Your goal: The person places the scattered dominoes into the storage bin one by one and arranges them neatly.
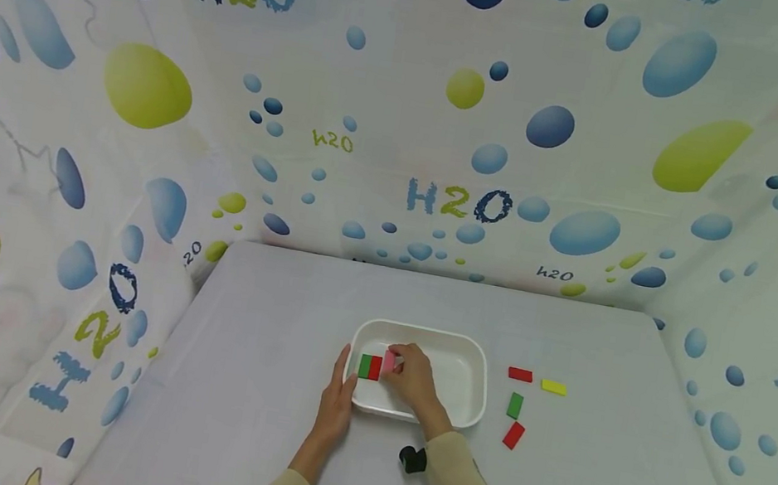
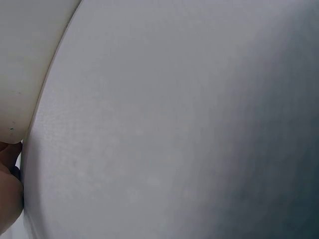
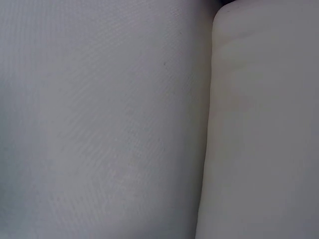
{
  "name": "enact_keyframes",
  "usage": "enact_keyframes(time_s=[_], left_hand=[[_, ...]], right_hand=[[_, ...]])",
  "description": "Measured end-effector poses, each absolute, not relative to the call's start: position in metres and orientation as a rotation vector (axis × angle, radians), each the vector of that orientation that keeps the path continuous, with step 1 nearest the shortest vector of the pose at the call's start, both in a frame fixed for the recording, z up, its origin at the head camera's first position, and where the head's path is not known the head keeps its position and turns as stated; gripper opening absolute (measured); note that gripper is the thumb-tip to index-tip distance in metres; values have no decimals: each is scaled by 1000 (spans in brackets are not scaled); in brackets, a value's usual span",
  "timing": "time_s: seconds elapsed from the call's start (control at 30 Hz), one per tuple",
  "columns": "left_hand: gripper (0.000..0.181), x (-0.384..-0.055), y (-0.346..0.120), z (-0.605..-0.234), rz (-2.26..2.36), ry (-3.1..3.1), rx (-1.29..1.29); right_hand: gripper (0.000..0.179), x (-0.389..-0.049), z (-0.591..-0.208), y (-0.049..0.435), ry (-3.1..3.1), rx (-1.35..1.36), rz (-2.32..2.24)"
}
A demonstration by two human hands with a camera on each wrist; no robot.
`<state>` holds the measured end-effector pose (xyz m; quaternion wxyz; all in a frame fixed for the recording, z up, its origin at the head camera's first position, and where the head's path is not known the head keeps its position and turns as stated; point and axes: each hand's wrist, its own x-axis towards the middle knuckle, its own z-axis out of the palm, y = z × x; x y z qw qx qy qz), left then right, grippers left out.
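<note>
A white rectangular tray (image 1: 474, 381) stands on the table. Inside its left part, a green block (image 1: 364, 366) and a red block (image 1: 375, 368) lie side by side. My right hand (image 1: 414, 376) reaches into the tray and pinches a pink block (image 1: 389, 361) just right of the red one; its fingers partly cover it. Along the tray's left side rests my left hand (image 1: 336, 402), its fingers stretched out against the rim. The left wrist view catches only a bit of the left hand (image 2: 10, 199) under a pale wall.
Right of the tray lie loose blocks: a red one (image 1: 520, 374), a yellow one (image 1: 553, 387), a green one (image 1: 515, 405) and another red one (image 1: 514, 436). The right wrist view holds white cloth and a pale sleeve (image 3: 264, 124). A patterned curtain (image 1: 394, 109) surrounds the table.
</note>
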<state>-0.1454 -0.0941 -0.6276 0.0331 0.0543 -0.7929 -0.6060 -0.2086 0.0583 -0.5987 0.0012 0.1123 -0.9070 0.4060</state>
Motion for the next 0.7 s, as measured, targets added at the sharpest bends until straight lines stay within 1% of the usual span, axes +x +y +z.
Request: enact_keyframes(time_s=[0.37, 0.7], left_hand=[[53, -144, -94, -630, -1836, -2404, 120], [54, -144, -94, -628, -1870, -2403, 125]], right_hand=[[43, -208, -598, 55, -2930, 357, 1171], [45, -211, -598, 51, -3009, 271, 1176]])
